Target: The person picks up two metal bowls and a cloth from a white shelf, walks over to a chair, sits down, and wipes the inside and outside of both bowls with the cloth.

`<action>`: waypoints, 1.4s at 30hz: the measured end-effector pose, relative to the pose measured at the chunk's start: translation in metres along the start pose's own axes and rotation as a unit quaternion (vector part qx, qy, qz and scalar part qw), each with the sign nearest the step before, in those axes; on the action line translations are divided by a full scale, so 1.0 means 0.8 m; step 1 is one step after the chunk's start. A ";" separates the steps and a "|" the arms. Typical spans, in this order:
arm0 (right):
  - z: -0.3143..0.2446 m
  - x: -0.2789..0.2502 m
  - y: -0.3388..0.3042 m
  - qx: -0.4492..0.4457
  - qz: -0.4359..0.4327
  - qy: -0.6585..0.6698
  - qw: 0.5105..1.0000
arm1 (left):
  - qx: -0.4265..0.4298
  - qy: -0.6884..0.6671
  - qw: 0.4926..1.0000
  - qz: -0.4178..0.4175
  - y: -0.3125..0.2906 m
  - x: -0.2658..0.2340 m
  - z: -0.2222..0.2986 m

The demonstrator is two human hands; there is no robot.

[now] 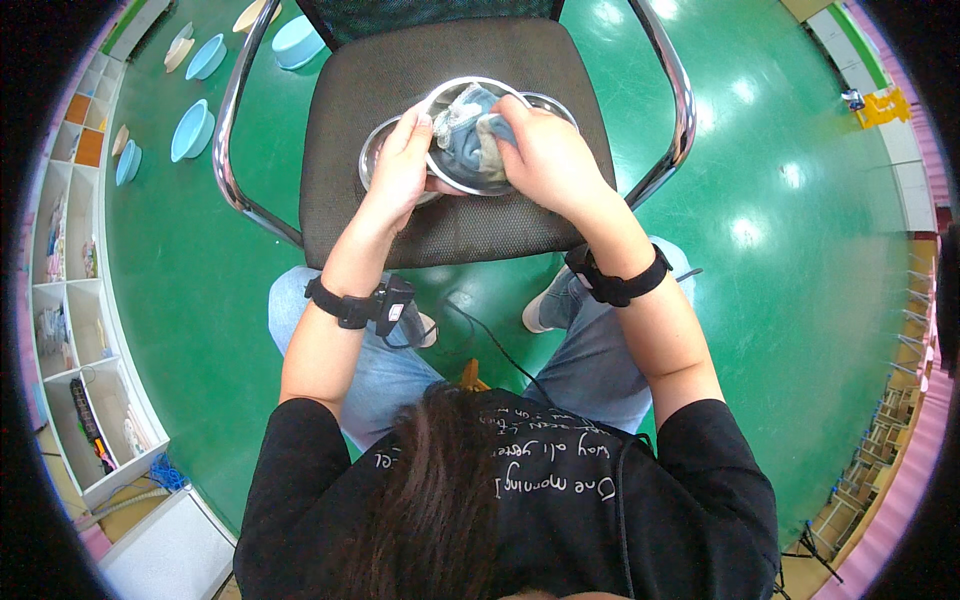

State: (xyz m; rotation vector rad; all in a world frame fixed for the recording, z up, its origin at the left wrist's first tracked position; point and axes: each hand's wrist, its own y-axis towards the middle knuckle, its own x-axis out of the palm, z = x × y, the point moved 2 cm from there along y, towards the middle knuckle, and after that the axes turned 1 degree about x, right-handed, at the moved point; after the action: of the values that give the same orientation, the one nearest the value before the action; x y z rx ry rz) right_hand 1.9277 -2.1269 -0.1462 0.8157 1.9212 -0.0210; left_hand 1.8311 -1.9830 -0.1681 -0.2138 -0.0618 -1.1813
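Note:
My left hand grips the left rim of a shiny metal bowl, its thumb over the edge. The bowl is tilted toward me above the chair seat. Inside it lies a crumpled blue-grey cloth with pale, worn patches. My right hand is closed on the right part of the cloth, with its fingers reaching into the bowl. Two more metal bowls stand on the seat, partly hidden: a left bowl behind my left hand and a right bowl behind my right hand.
A black mesh chair with curved chrome armrests faces me. Several blue basins, including a near basin, lie on the green floor at the left. White shelves line the left side. A black cable hangs between my knees.

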 end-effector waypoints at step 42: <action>0.003 0.001 -0.004 0.023 -0.063 0.017 0.998 | 0.008 0.108 0.992 0.057 0.008 -0.005 -0.015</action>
State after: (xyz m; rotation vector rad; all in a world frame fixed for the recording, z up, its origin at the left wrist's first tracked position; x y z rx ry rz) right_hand 1.9276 -2.1300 -0.1494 0.7275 2.0085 -0.1283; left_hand 1.8348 -1.9791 -0.1812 -0.0728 0.1300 -1.0844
